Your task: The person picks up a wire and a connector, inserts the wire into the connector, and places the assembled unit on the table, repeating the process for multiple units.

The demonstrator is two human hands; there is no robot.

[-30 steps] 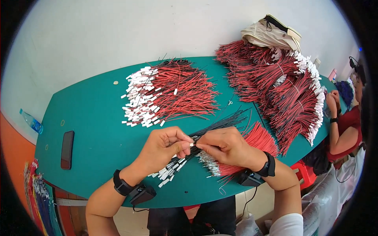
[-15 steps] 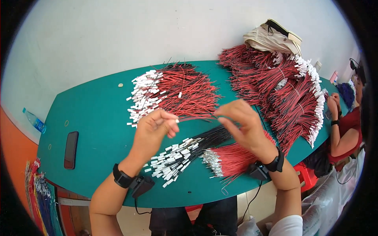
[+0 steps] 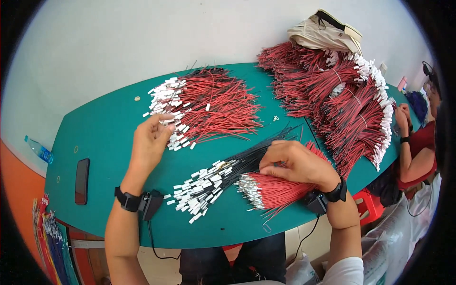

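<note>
My left hand (image 3: pixel 149 142) is at the left side of a loose pile of red and black wires (image 3: pixel 221 107) with white connectors (image 3: pixel 168 92). Its thumb and forefinger are apart beside the connector ends, with no wire plainly between them. My right hand (image 3: pixel 297 164) hovers low over a bundle of red wires (image 3: pixel 280 187) with bare silvery tips. Its fingers are curled and the thumb is pressed in; whatever they pinch is hidden. Between the hands lies a bunch of black wires (image 3: pixel 251 159) with white connectors (image 3: pixel 202 187).
A large heap of tied red and black wire bundles (image 3: pixel 327 95) fills the right, with a beige bag (image 3: pixel 325 33) on top. A phone (image 3: pixel 82 181) lies on the green table (image 3: pixel 114 166) at left, near a water bottle (image 3: pixel 39 149). Another person's arm (image 3: pixel 403 156) is at far right.
My hands have moved apart from the red wire stretched between them. The left went left to the pile's connectors; the right came nearer, down over the red bundle.
</note>
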